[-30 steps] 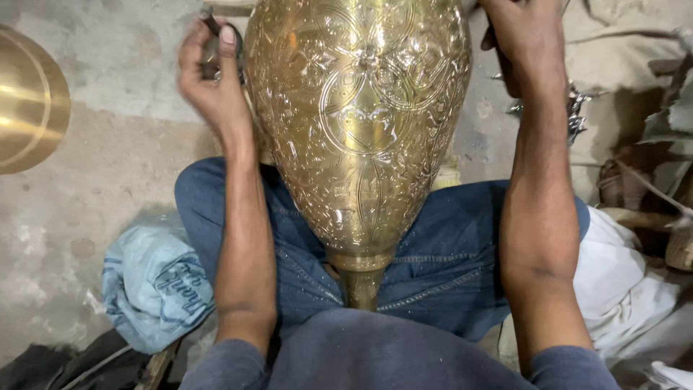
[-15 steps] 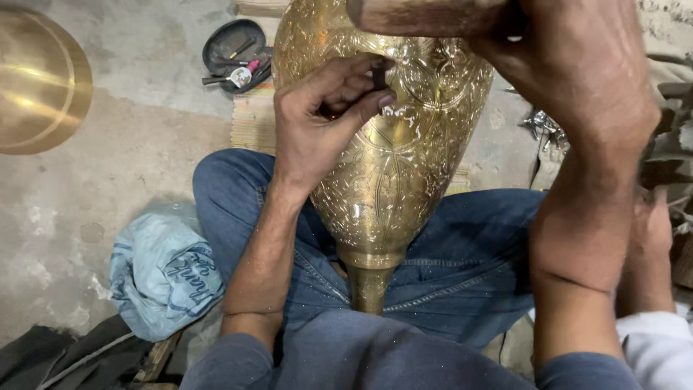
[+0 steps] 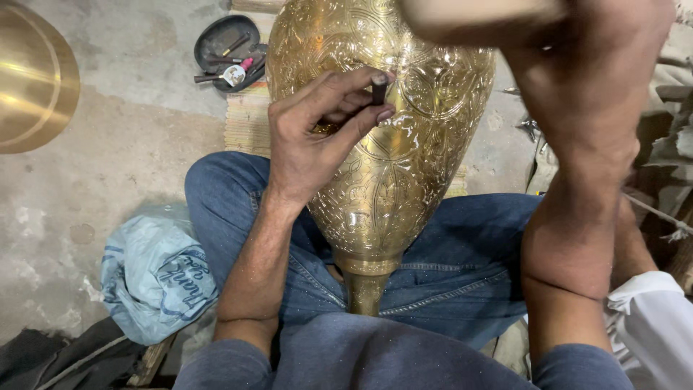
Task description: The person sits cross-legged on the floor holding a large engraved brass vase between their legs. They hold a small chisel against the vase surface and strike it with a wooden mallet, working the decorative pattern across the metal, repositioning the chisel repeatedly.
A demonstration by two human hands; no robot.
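Brass vase (image 3: pixel 393 180), engraved all over, lies across the person's jeans-clad lap, neck toward the body. Left hand (image 3: pixel 317 137) pinches a short dark punch (image 3: pixel 379 88) against the vase. Right hand (image 3: pixel 577 65) grips a blurry wooden handle (image 3: pixel 476 18) above the vase.

The person wears blue denim jeans (image 3: pixel 462 267) with pale stitched seams and a front pocket edge showing below the fingers (image 3: pixel 339 90). A dusty blue-grey top covers the chest at the bottom of the view, its sleeves (image 3: pixel 216 365) pushed back well behind the fingers, leaving both forearms bare. The left hand (image 3: pixel 310 137) and right hand (image 3: pixel 585 79) carry no rings, watch or gloves.
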